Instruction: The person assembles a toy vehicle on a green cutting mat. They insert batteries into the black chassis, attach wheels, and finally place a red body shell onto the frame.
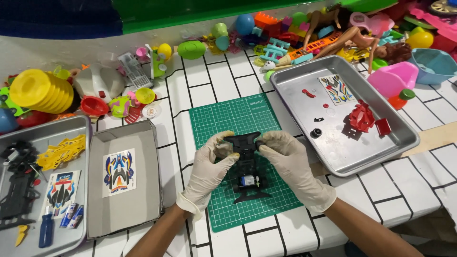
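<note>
Both gloved hands, left (209, 164) and right (288, 159), gripping half-built black toy car (245, 164) over green mat (223, 119); red parts (364, 118) unfitted in tray (404, 143).

The worktop (214, 81) is white tiles with black lines. A green mat (223, 119) lies in the middle. A silver tray (404, 138) sits right, a grey box (95, 223) left, toys (285, 28) along the back edge.

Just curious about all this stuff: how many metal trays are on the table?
2: one metal tray right of the green mat, one at the far left edge. The box between looks like cardboard.
</note>
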